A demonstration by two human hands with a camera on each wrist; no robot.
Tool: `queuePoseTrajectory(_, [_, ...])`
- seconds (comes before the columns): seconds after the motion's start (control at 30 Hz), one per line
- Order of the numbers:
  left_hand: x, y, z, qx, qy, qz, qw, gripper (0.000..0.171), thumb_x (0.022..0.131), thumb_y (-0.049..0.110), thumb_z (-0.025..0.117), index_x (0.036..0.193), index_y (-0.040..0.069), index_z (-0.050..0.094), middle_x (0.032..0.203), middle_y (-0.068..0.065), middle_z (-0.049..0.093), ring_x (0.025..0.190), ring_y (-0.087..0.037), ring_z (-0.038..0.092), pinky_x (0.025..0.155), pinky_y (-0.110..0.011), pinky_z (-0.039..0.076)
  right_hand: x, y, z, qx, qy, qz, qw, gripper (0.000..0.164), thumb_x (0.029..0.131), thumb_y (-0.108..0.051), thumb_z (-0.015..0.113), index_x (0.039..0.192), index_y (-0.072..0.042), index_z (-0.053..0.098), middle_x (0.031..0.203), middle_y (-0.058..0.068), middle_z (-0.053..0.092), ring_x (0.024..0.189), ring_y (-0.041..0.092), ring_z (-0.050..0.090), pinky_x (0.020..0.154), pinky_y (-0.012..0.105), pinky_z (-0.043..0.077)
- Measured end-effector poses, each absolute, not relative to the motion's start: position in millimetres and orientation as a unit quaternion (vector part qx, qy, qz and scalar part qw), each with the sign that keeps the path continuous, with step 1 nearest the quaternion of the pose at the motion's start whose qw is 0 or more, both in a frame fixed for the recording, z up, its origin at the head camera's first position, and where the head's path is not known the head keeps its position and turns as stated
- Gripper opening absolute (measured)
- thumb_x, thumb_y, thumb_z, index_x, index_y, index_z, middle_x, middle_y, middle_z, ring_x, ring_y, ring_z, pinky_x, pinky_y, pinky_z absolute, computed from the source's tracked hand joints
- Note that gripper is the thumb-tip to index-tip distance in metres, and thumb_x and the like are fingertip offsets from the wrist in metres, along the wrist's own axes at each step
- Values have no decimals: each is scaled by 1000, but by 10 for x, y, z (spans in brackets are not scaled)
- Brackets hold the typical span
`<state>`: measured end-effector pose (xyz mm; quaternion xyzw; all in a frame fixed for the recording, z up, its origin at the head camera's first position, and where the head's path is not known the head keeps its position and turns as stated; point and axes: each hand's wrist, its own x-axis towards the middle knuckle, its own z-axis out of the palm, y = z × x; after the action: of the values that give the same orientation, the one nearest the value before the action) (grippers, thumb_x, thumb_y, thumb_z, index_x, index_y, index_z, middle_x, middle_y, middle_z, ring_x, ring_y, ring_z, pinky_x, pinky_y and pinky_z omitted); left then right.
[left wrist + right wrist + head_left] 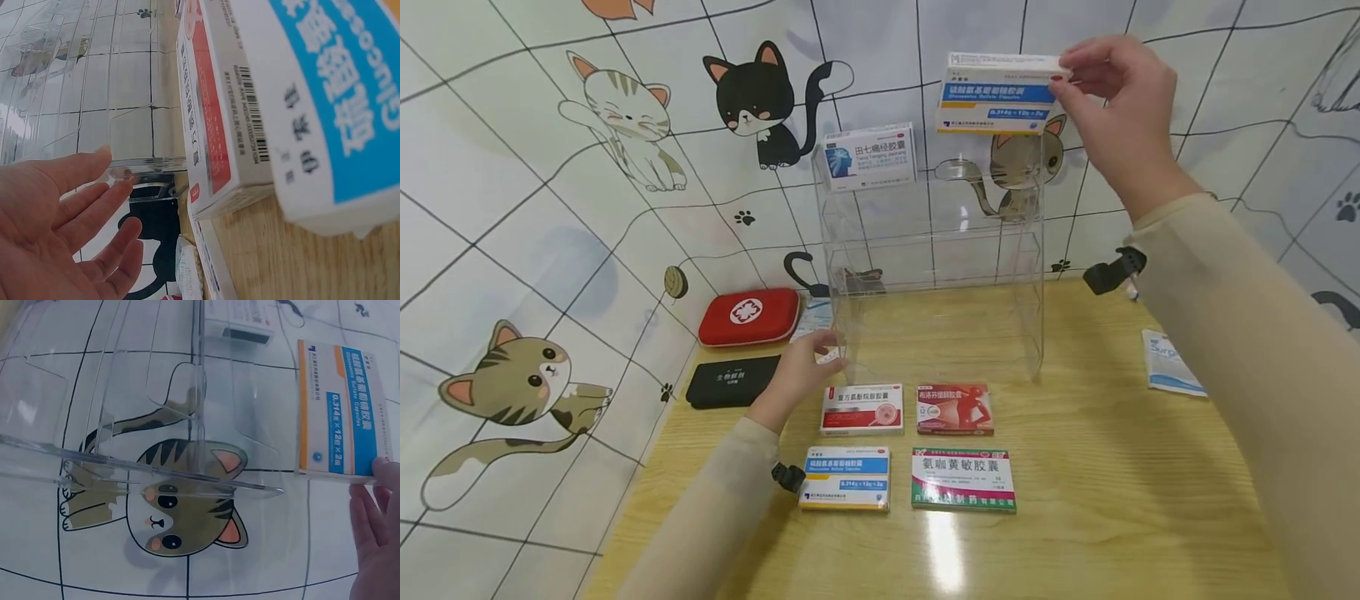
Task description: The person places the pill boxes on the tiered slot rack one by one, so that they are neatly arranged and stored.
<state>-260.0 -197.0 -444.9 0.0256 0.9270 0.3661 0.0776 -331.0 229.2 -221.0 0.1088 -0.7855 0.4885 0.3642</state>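
Head view: what does the right hand hold?

A glucosamine sulfate capsule box, pinched at one end, above the right side of the clear tiered rack.

And the left hand?

Empty, fingers loosely extended, at the rack's lower left. Farther out: Tianqi Tongjing box, rack's top left; ibuprofen box, before its base.

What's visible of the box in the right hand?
The box is a flat, white, cardboard-looking carton with blue bands, a yellow-orange bottom strip and Chinese print over "Glucosamine Sulfate Capsules". It looks closed. The right hand pinches its right end, holding it nearly level, front toward the head camera, above the clear stand; the right wrist view shows a gap between them.
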Motion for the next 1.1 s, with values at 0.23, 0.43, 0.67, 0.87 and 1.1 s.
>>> queuePoseTrajectory(0.23, [-2613, -1950, -4463, 30, 927, 368, 73, 48, 94, 26, 78, 139, 20, 62, 140, -3, 64, 129, -30, 56, 103, -50, 55, -3596, 2272, -2202, 108, -786, 492, 359, 22, 98, -22, 70, 120, -18, 71, 123, -14, 62, 115, 5, 65, 108, 18, 48])
queuePoseTrajectory(0.43, [-2619, -1951, -4459, 35, 929, 362, 71, 47, 94, 26, 78, 138, 19, 63, 140, -3, 64, 128, -30, 56, 102, -50, 55, -3690, 2278, -2312, 90, -807, 492, 315, 23, 98, -25, 70, 121, -23, 71, 126, -13, 64, 119, 5, 65, 112, 22, 45])
queuePoseTrajectory(0.67, [-2627, -1961, -4466, 35, 931, 358, 70, 46, 94, 26, 77, 137, 20, 63, 139, -4, 64, 128, -30, 57, 102, -51, 55, -3731, 2243, -2472, 71, -851, 440, 279, 29, 100, -33, 67, 127, -22, 70, 135, -6, 64, 122, 6, 64, 103, 21, 49])
queuePoseTrajectory(0.87, [-2626, -1946, -4477, 34, 930, 359, 75, 46, 93, 25, 78, 136, 19, 64, 139, -4, 65, 129, -31, 57, 104, -52, 54, -3727, 2232, -2560, 75, -879, 381, 277, 32, 104, -32, 61, 131, -15, 68, 138, -2, 63, 129, 7, 58, 104, 24, 51])
queuePoseTrajectory(1.1, [-2616, -1970, -4447, 33, 930, 359, 72, 45, 93, 28, 78, 135, 22, 64, 139, -4, 63, 130, -33, 56, 100, -50, 56, -3580, 2199, -2610, 91, -874, 380, 289, 37, 101, -30, 67, 136, -17, 66, 153, -10, 53, 147, 3, 39, 125, 22, 23])
